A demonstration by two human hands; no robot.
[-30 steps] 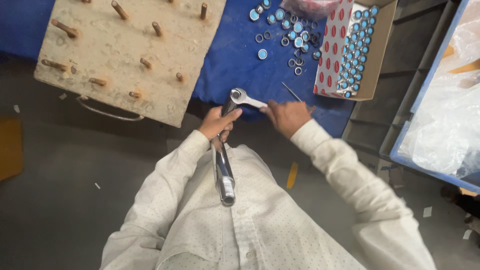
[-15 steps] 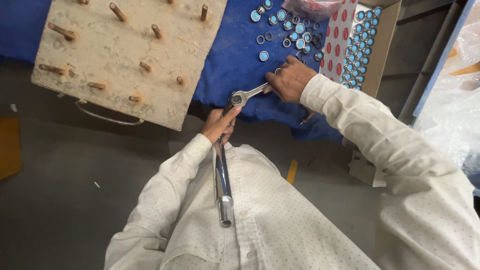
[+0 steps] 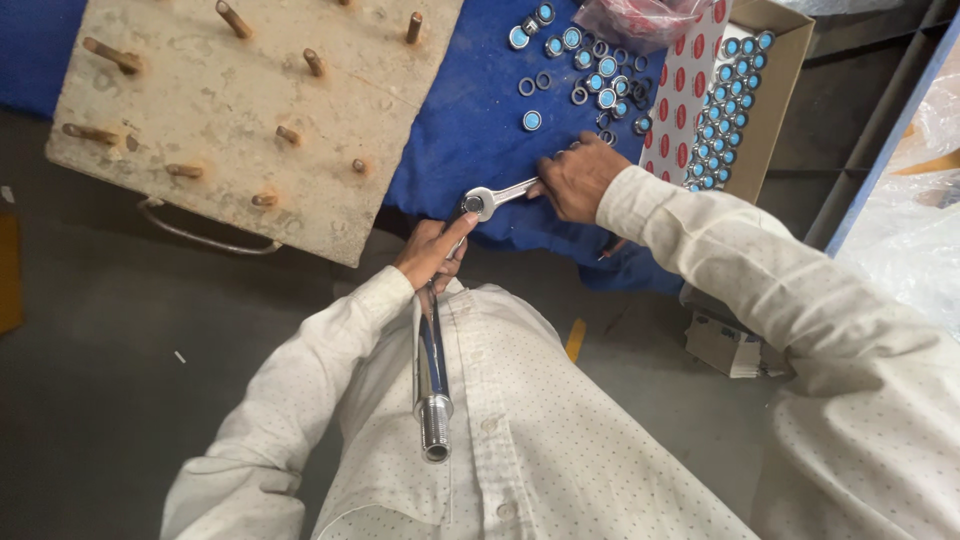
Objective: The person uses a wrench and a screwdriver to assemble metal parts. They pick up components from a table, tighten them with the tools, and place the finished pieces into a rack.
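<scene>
The left hand (image 3: pixel 432 252) is closed around the upper end of a chrome pipe (image 3: pixel 431 355), whose threaded lower end points back toward the person's white shirt (image 3: pixel 560 450). The right hand (image 3: pixel 578 178) grips the handle of a small ratchet wrench (image 3: pixel 490 198), fingers curled tight about it; the wrench head sits right at the top of the pipe, just above the left fingers. Whether the head is fully seated on a fitting there cannot be told, since the hand hides the joint.

As a judgement, the main risk is the wrench slipping off the pipe end: the pipe is held free in one hand rather than braced, so a hard pull could twist it in the grip or knock the left knuckles. The polished chrome also looks slick.

Beyond the hands lies a blue cloth (image 3: pixel 470 120), touching the edge of a pale wooden board (image 3: pixel 260 110) studded with upright pegs. Farther on the cloth, a scatter of small round blue-centred caps (image 3: pixel 580 70) lies loose, near enough that a sweeping right elbow could send some rolling. At the far right stands an open cardboard box (image 3: pixel 775 90) with more such caps packed in rows, and a clear plastic bag (image 3: pixel 640 15) rests against it.
</scene>
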